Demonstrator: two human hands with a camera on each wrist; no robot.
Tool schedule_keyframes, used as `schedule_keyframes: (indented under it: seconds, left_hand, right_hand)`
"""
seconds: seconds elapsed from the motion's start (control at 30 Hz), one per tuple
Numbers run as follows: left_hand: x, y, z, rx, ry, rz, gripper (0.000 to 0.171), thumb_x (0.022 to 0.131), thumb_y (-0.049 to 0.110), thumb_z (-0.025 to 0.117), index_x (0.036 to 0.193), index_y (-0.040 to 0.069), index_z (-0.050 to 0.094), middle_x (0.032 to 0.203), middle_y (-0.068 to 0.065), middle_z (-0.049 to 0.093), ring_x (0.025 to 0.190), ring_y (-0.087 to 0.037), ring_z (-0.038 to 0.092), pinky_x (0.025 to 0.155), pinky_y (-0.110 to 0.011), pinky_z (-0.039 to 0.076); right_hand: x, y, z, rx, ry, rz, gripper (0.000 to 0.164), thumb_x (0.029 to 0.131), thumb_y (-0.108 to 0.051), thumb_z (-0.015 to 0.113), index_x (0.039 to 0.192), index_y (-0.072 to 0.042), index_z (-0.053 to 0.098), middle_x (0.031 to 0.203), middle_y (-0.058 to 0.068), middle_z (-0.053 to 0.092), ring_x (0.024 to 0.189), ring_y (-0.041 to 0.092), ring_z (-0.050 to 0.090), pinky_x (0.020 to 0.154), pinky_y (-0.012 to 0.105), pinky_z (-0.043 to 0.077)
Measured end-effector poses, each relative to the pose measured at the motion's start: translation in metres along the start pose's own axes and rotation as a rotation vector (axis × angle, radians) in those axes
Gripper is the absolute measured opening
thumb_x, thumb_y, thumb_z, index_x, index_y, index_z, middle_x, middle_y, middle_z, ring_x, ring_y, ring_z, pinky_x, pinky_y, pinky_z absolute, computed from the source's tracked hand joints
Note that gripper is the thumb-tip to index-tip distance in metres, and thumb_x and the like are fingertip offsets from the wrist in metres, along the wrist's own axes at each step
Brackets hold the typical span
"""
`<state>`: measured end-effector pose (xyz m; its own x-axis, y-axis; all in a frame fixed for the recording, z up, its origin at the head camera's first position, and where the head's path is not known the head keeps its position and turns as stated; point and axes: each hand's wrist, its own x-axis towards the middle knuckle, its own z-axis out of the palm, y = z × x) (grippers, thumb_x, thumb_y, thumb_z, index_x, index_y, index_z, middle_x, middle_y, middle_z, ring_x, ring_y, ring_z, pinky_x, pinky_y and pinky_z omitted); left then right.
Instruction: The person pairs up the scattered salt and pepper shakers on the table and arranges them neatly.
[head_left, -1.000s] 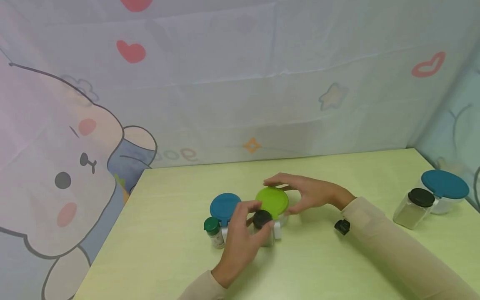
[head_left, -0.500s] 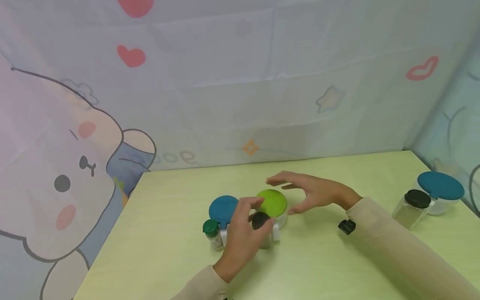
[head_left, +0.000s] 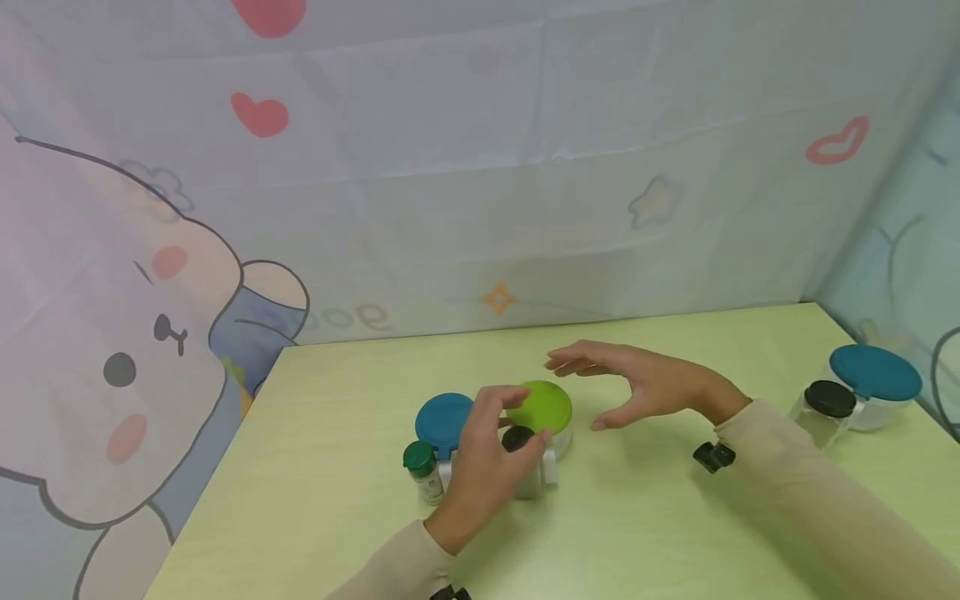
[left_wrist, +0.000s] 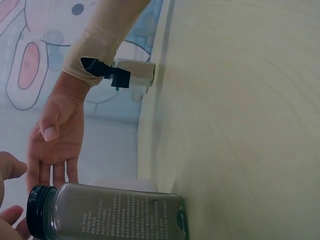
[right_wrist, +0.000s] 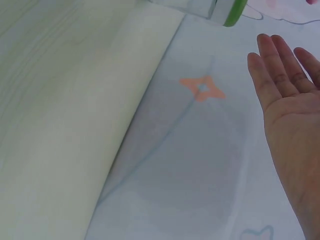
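Observation:
A seasoning jar with a black lid [left_wrist: 120, 212] stands upright in the middle of the table, grey inside and printed with small text. My left hand [head_left: 487, 467] curves loosely around its lid, and in the left wrist view a gap shows between the thumb side and the lid. Just behind the jar is a round clear container with a lime-green lid [head_left: 542, 407]. My right hand [head_left: 652, 379] hovers to its right, apart from it, with spread fingers and nothing held; the right wrist view shows the palm [right_wrist: 292, 125] and straight fingers.
Left of the jar stand a blue-lidded container [head_left: 442, 422] and a small green-capped shaker bottle [head_left: 424, 473]. At the table's right side are another blue-lidded container [head_left: 876, 372] and a black-lidded jar [head_left: 831, 400], partly behind my sleeve. A printed cloth [head_left: 420, 208] hangs behind the table.
My right hand has drawn away rightward from the green-lidded container, its fingers parting wider. The left hand stays around the black-lidded jar's top, nearly still. The containers stay in place.

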<state>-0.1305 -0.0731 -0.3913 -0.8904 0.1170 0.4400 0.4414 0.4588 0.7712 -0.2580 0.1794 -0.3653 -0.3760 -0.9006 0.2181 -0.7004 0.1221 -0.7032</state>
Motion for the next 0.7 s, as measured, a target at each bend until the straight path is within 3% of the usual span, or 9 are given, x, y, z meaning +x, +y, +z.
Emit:
schedule_keyframes:
  seconds: [0.33,0.7]
  left_hand:
    - [0.006,0.003,0.000,0.004,-0.020,0.017,0.051,0.089,0.018,0.080,0.133,0.009,0.056,0.131,-0.002,0.056,0.120,-0.024,0.058,0.097,-0.044,0.054]
    - [0.012,0.004,0.003,0.002,-0.052,0.041,0.055,0.091,0.019,0.079,0.139,0.011,0.055,0.134,-0.003,0.056,0.126,-0.017,0.055,0.102,-0.045,0.051]
  right_hand:
    - [-0.010,-0.007,-0.009,-0.034,0.021,-0.032,0.083,0.091,-0.024,0.079,0.158,-0.019,0.032,0.154,-0.001,0.046,0.139,0.027,0.049,0.116,0.035,0.039]
    - [-0.030,-0.013,-0.016,-0.092,0.066,0.032,0.086,0.088,-0.025,0.082,0.158,-0.023,0.033,0.154,0.000,0.048,0.138,0.020,0.050,0.115,0.033,0.041]
